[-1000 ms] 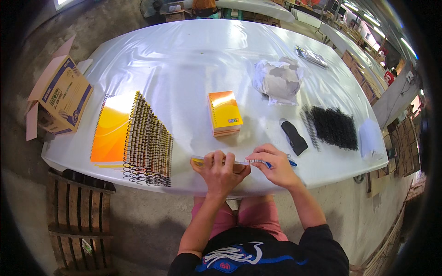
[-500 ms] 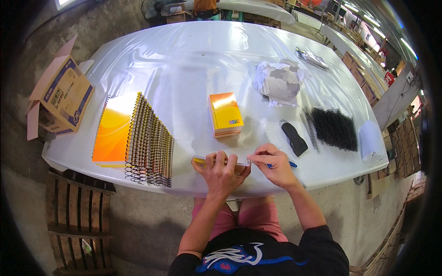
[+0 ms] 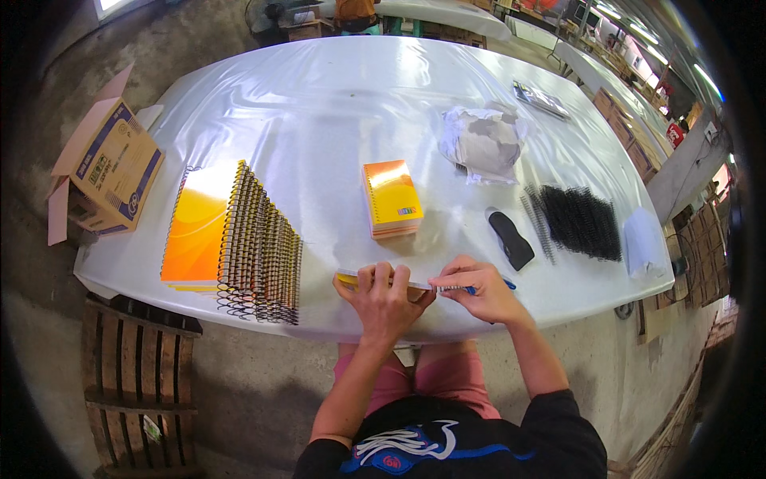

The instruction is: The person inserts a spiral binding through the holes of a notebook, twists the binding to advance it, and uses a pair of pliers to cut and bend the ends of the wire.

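Note:
My left hand (image 3: 381, 302) is closed round a small notebook (image 3: 346, 279), tilted with its edge up at the table's near side; yellow shows at its left end. At its right end, my right hand (image 3: 487, 297) pinches a thin wire spiral coil (image 3: 453, 288) with thumb and finger, close to the notebook's edge. A slim blue object (image 3: 509, 284) shows behind the right hand, mostly hidden; I cannot tell whether it is held. Just beyond the hands stands a stack of small yellow-orange notebooks (image 3: 392, 191).
Large spiral-bound notebooks (image 3: 191, 227) and a row of coil-bound ones (image 3: 259, 255) stand at left, beside an open carton (image 3: 120, 168). At right lie a black case (image 3: 511, 239), black spiral coils (image 3: 574, 223), a crumpled plastic bag (image 3: 483, 144) and a white roll (image 3: 643, 243).
My right hand's fingertips have shifted slightly and come nearer the notebook's end, and more of the coil shows along the fingers. My left hand stays in place.

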Demonstrator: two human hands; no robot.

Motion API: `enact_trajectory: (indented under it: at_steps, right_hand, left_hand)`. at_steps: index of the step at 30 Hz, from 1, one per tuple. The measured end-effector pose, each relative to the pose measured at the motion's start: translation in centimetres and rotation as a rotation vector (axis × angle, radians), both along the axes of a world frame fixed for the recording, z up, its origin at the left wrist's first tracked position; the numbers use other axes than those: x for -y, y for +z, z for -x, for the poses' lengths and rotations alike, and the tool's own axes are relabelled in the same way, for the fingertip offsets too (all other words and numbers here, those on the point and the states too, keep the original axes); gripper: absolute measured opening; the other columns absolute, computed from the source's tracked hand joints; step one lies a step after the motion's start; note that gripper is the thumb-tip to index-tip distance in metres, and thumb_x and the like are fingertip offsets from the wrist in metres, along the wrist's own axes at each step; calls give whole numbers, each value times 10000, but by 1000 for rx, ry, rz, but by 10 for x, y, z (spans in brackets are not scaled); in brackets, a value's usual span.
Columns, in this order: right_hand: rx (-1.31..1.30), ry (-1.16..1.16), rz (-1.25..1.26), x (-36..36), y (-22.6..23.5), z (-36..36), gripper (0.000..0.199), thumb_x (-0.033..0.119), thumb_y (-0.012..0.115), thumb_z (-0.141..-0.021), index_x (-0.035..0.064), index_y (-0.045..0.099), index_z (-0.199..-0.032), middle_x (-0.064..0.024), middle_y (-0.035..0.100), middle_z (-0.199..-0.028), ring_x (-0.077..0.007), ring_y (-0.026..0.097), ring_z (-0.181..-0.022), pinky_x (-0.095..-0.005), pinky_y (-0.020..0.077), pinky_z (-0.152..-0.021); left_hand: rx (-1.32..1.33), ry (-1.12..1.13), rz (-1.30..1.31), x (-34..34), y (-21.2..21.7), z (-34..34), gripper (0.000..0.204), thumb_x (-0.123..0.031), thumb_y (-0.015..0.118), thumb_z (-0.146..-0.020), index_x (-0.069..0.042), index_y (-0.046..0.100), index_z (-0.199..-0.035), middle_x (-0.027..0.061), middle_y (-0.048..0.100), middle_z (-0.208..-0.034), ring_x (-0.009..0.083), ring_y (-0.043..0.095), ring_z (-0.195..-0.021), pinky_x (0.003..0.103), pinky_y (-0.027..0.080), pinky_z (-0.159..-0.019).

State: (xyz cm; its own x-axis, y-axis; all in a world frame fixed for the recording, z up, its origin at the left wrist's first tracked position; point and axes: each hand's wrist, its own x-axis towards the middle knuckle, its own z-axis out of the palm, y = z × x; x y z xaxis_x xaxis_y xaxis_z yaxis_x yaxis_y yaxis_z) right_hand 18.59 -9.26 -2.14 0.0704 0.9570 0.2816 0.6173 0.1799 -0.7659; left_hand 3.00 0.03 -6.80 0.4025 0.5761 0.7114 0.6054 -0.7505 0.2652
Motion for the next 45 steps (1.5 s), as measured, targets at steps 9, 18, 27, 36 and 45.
enact_trajectory:
  at_steps: [9, 18, 27, 36, 45]
  right_hand:
    - [-174, 23, 481, 4, 30, 2, 489, 87, 598, -854, 132, 477, -1326, -98, 573, -845, -245, 567, -712, -336, 464, -677]
    - [185, 72, 211, 9, 18, -1, 291, 180, 524, -915, 134, 590, -1195, -117, 609, -907, -262, 607, -778, -363, 481, -730]
    - [851, -750, 300, 29, -24, -82, 473, 236, 565, -855, 173, 476, -1316, -115, 583, -1133, -309, 539, -1039, -377, 465, -836]
    - [-561, -189, -201, 14, -14, -80, 261, 46, 639, -729, 20, 672, -987, -130, 650, -1032, -294, 627, -932, -339, 464, -877]
    - [-738, 289, -10, -9, -20, -24, 297, -36, 570, -644, -11, 709, -905, -117, 700, -832, -154, 648, -787, -273, 502, -758]
  left_hand:
    - [-132, -50, 7, -6, 3, 13, 528, -595, 705, -596, -171, 599, -894, -8, 503, -852, 193, 492, -867, 565, 307, -847]
    - [-105, -159, 54, -7, 3, 15, 413, -510, 726, -638, -174, 592, -837, -13, 509, -854, 185, 492, -903, 522, 298, -845]
    - [-38, -277, 108, -5, 11, 19, 449, -516, 750, -618, -138, 555, -763, 29, 524, -883, 230, 476, -913, 464, 275, -877]
    - [-77, -327, 169, -7, 17, 23, 445, -492, 756, -633, -126, 558, -792, 39, 523, -922, 244, 469, -948, 465, 271, -907]
    - [-62, -369, 179, -11, 10, 26, 435, -447, 778, -601, -119, 584, -810, 36, 520, -1006, 248, 459, -1003, 502, 252, -948]
